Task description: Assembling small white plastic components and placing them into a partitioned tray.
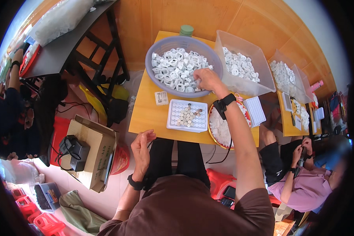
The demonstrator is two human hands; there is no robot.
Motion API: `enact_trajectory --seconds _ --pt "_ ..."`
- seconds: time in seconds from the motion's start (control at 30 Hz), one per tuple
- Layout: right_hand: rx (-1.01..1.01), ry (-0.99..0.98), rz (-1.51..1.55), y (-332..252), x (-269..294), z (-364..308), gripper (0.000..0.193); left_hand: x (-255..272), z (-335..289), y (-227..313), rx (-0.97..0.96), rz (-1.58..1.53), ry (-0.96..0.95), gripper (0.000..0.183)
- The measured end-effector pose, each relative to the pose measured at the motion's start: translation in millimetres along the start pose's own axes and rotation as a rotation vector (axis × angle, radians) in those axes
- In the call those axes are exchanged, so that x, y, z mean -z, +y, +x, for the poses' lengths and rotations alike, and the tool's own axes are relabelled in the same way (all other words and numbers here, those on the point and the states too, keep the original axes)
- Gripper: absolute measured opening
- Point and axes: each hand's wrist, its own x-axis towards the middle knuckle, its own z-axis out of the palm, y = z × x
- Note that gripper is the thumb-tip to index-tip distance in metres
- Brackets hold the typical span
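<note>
My right hand point(208, 80) reaches into a round grey-lilac plastic basket point(148, 65) heaped with small white plastic parts point(177, 69). Its fingers are bent together down among the parts at the near right side, and what they grip is hidden. My left hand point(141, 152) hangs just off the table's front left edge, fingers curled toward the thumb; anything inside them is out of sight. Between the hands, a white dimpled tray point(173, 114) holds several small round silvery discs point(187, 117). A red-rimmed round tray point(220, 128) of translucent white pieces lies under my right forearm.
A clear bin point(259, 84) of white parts stands right of the basket, with stacked white trays point(255, 111) nearer. A small labelled box point(161, 98) and green-lidded container point(187, 30) share the yellow table point(143, 118). A cardboard box point(92, 137) sits left; a co-worker point(306, 188) sits right.
</note>
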Motion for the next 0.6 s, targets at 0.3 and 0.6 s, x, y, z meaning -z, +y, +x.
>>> enact_trajectory --seconds 0.3,0.6 --pt "0.193 -0.053 -0.029 11.6 -2.4 4.3 0.033 -1.9 1.6 1.5 0.018 -0.047 -0.004 0.033" --pt "0.136 -0.101 -0.018 8.5 1.6 6.9 0.024 1.9 -8.2 1.1 0.04 -0.033 0.023 0.032"
